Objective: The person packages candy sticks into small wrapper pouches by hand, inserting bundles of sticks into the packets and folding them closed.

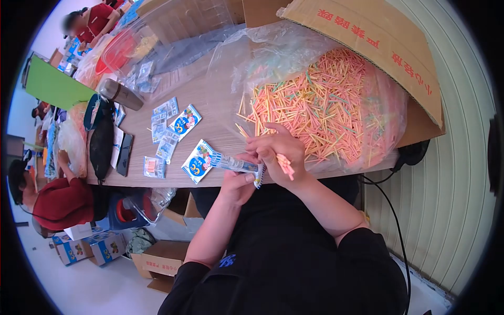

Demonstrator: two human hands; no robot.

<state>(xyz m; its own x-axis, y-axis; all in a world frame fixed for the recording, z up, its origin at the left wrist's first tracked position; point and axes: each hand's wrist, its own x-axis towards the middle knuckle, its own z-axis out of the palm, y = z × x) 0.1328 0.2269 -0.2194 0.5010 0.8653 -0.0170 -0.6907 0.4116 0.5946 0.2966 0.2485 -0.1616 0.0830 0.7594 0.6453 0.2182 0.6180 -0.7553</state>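
Near the table's front edge, my left hand (239,184) is closed on a small blue-and-white packet (234,163). Beside it on the right, my right hand (281,152) is curled round a small bundle of pink sticks (285,166), which poke out below its fingers. Its fingertips are close to the packet's right end; whether they touch it is unclear. A large heap of pink, yellow and green sticks (320,100) lies in a clear plastic bag behind my right hand. Left of my hands lie blue-and-white packets (197,163) and more small packets (167,144).
A cardboard box (378,44) surrounds the bag at the right. A phone (124,154), a dark pouch (101,147) and a metal flask (121,94) stand or lie at the left. Clear plastic tubs (178,23) are at the back. Two co-workers in red (65,202) are at the left.
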